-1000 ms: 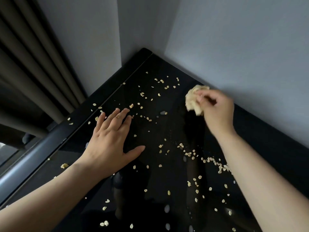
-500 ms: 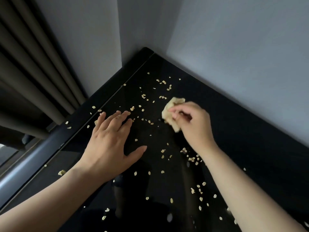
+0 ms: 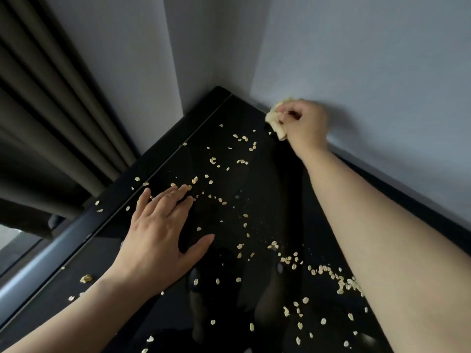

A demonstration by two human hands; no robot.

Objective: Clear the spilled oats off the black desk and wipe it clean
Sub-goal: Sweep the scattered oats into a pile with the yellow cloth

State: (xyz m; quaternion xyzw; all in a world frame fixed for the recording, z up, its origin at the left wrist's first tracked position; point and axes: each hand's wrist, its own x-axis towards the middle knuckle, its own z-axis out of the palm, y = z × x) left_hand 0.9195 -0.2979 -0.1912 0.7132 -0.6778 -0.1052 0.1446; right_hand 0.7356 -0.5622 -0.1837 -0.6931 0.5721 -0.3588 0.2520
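The glossy black desk (image 3: pixel 267 189) fills the lower view, strewn with pale oat flakes (image 3: pixel 240 138). A denser line of oats (image 3: pixel 328 272) lies beside my right forearm. My right hand (image 3: pixel 305 123) is stretched to the desk's far edge by the wall and grips a crumpled yellowish cloth (image 3: pixel 276 122). My left hand (image 3: pixel 160 230) lies flat on the desk at the left, fingers spread, with its fingertips among a few oats.
Grey walls meet in a corner (image 3: pixel 216 80) right behind the desk. A dark curtain (image 3: pixel 51 118) hangs at the left. A raised ledge (image 3: pixel 109 207) with a few oats on it runs along the desk's left side, and a grey rail (image 3: pixel 38 263) lies beyond it.
My right hand carried the cloth from mid-desk back out to the far edge by the wall. More oats lie gathered near my right forearm. My left hand stayed flat in place.
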